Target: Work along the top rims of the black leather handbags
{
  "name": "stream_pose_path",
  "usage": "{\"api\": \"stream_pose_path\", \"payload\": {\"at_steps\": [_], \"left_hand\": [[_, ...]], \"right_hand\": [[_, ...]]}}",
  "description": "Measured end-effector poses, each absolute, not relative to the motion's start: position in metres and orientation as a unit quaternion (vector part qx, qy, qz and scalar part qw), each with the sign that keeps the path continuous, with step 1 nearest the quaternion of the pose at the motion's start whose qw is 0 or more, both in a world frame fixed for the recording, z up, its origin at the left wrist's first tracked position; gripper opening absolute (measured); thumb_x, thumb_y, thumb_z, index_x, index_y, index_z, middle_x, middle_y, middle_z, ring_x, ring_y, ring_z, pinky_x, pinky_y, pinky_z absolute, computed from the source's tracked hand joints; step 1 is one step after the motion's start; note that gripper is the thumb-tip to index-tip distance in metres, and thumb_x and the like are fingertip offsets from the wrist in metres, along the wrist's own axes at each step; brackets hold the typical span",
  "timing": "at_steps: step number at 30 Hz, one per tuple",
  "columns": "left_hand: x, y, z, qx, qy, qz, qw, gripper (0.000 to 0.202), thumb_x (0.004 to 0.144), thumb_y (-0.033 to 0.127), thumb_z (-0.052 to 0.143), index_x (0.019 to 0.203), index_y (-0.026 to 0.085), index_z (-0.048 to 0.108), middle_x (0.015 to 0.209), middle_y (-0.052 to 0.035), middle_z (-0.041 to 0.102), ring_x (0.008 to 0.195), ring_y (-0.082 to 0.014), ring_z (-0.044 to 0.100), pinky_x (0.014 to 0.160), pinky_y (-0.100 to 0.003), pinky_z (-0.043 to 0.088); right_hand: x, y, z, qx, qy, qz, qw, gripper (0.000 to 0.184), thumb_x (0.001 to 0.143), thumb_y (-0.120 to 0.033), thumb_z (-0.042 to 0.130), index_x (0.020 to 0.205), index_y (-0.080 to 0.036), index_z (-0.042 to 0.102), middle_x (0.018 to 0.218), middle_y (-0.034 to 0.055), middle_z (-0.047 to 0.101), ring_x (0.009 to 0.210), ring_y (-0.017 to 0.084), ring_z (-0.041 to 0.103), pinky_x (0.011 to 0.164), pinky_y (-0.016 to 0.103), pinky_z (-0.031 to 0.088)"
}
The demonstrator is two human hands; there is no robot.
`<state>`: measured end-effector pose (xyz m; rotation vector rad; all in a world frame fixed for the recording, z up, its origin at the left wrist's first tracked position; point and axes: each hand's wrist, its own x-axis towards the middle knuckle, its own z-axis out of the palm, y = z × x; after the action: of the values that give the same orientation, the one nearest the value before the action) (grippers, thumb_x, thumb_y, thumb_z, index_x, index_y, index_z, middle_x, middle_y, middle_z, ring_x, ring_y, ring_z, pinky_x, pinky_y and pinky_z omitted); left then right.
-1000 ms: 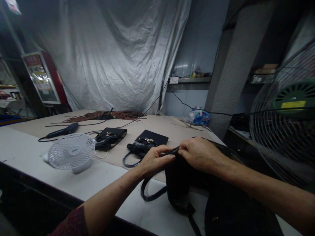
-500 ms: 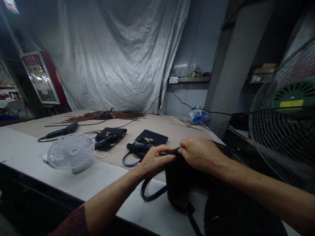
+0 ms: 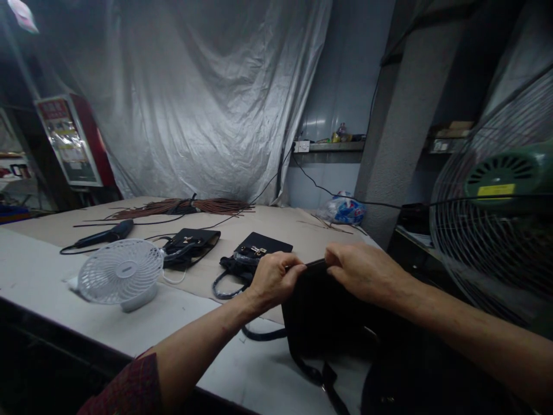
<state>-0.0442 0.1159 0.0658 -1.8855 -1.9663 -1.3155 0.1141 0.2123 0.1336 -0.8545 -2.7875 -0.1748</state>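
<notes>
Hands have slid apart along the top rim of the black bag [image 3: 319,317] at the worktop [image 3: 52,271] near right edge, stretching it taut - left hand [image 3: 272,279] grip clenched on its corner, right hand [image 3: 363,271] grip pinching the rim.

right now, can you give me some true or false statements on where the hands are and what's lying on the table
1. The left hand and the right hand both grip the top edge of the black bag. True.
2. The small white fan sits to the right of that bag. False: it sits to its left, on the table.
3. A second bag and a third bag lie on the table beyond the hands. True.
4. The left hand holds the bundle of brown strips. False: the bundle lies at the far side of the table, away from both hands.
</notes>
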Motion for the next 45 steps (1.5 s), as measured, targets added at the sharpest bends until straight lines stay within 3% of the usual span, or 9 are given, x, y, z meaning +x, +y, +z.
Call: {"api": "stream_pose_path", "payload": {"at_steps": [7,12,23,31,35,40,45], "left_hand": [[-0.037,0.119,0.062,-0.630,-0.638,-0.439,0.060,0.020,0.085,0.028,0.054,0.078,0.019,0.070,0.078,-0.0025,0.072,0.073,-0.0148,0.063,0.068,-0.025,0.042],[-0.036,0.119,0.064,-0.629,-0.641,-0.437,0.046,0.021,0.086,0.029,0.054,0.079,0.019,0.070,0.080,-0.0031,0.072,0.074,-0.0150,0.063,0.070,-0.024,0.042],[-0.034,0.116,0.068,-0.635,-0.644,-0.425,0.036,0.021,0.086,0.029,0.053,0.080,0.018,0.070,0.081,-0.0038,0.072,0.077,-0.0154,0.062,0.071,-0.024,0.042],[-0.031,0.138,0.110,-0.715,-0.656,-0.243,0.003,0.026,0.075,0.042,0.063,0.091,0.025,0.074,0.074,-0.0019,0.071,0.069,-0.0178,0.061,0.060,-0.025,0.038],[-0.029,0.149,0.114,-0.702,-0.672,-0.235,0.021,0.019,0.078,0.031,0.059,0.083,0.022,0.075,0.070,-0.0024,0.070,0.065,-0.0162,0.059,0.059,-0.025,0.038],[-0.032,0.147,0.110,-0.679,-0.690,-0.251,0.013,0.019,0.079,0.031,0.058,0.082,0.021,0.074,0.073,-0.0027,0.070,0.068,-0.0157,0.060,0.060,-0.025,0.038],[-0.029,0.146,0.109,-0.687,-0.680,-0.258,0.009,0.021,0.079,0.033,0.057,0.082,0.020,0.074,0.074,-0.0030,0.071,0.068,-0.0155,0.059,0.061,-0.025,0.038]], "right_hand": [[0.123,0.221,0.131,-0.326,-0.931,-0.103,0.124,0.014,0.078,-0.029,0.053,0.089,-0.024,0.059,0.077,0.0045,0.068,0.075,0.023,0.063,0.057,0.029,0.031],[0.123,0.222,0.128,-0.328,-0.931,-0.096,0.129,0.026,0.080,-0.030,0.053,0.104,-0.024,0.062,0.088,0.0068,0.070,0.085,0.024,0.064,0.064,0.030,0.038],[0.119,0.217,0.133,-0.292,-0.938,-0.156,0.102,0.023,0.081,-0.025,0.048,0.078,-0.023,0.071,0.079,0.0086,0.071,0.079,0.024,0.064,0.066,0.033,0.040],[0.116,0.215,0.133,-0.273,-0.939,-0.180,0.110,0.021,0.081,-0.025,0.049,0.076,-0.020,0.069,0.075,0.0097,0.069,0.077,0.024,0.064,0.064,0.033,0.036],[0.129,0.223,0.132,-0.277,-0.939,-0.166,0.120,0.020,0.081,-0.018,0.046,0.088,-0.021,0.065,0.081,0.0077,0.069,0.078,0.023,0.064,0.062,0.031,0.035],[0.152,0.242,0.129,-0.310,-0.929,-0.141,0.145,0.019,0.080,-0.020,0.047,0.095,-0.020,0.059,0.081,0.0063,0.067,0.075,0.021,0.063,0.061,0.030,0.036],[0.156,0.253,0.127,-0.311,-0.926,-0.133,0.168,0.031,0.082,-0.020,0.046,0.108,-0.017,0.062,0.098,0.0098,0.069,0.092,0.022,0.063,0.076,0.030,0.042]]}}
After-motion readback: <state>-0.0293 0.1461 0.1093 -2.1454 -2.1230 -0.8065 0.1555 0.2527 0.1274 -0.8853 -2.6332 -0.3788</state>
